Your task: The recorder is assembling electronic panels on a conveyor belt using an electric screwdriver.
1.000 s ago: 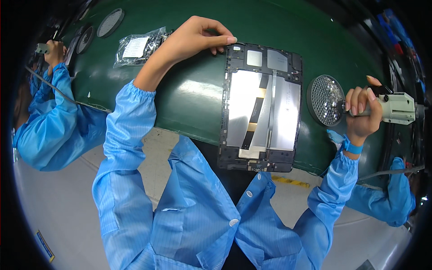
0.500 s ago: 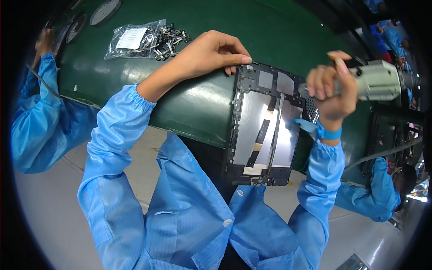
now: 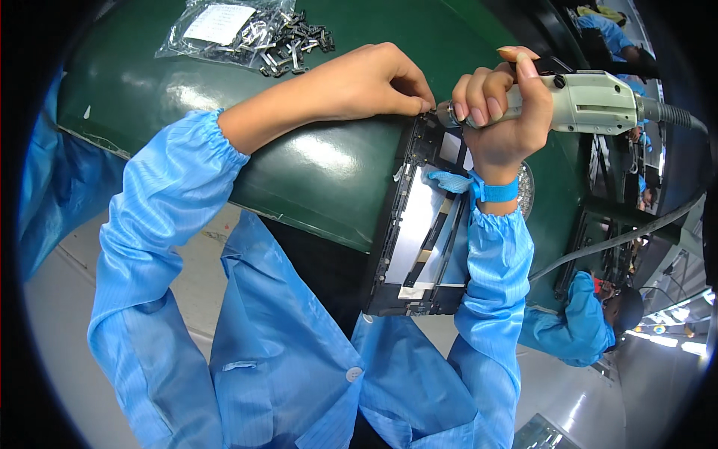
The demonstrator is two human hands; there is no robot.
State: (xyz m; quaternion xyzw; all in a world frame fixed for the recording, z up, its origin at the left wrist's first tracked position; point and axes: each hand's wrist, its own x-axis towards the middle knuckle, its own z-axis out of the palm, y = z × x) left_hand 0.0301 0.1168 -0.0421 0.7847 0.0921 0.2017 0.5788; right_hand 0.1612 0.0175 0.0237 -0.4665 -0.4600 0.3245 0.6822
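An opened tablet (image 3: 418,217), its silver back plate and dark ribbon cables showing, lies across the table's near edge. My left hand (image 3: 393,81) is closed in a pinch at the tablet's upper left corner; what sits between the fingertips is hidden. In my right hand (image 3: 499,112) is a pale electric screwdriver (image 3: 594,102), held nearly level with my fingers wrapped round its front. Its nose reaches the same corner, beside my left fingertips. A blue wrist strap (image 3: 499,191) circles my right wrist, and my right forearm covers part of the tablet's right side.
Beyond my left arm lies a clear plastic bag (image 3: 196,46) with small metal and black parts (image 3: 293,46) spilling from it. A round dish (image 3: 526,191) shows partly behind my right wrist. The screwdriver's grey cable (image 3: 621,238) loops down at right. Co-workers in blue sleeves (image 3: 572,322) sit on both sides.
My right hand has brought the screwdriver left, to the tablet's upper corner beside my left fingertips. My left fingers have drawn in tighter there. The whole view has shifted somewhat.
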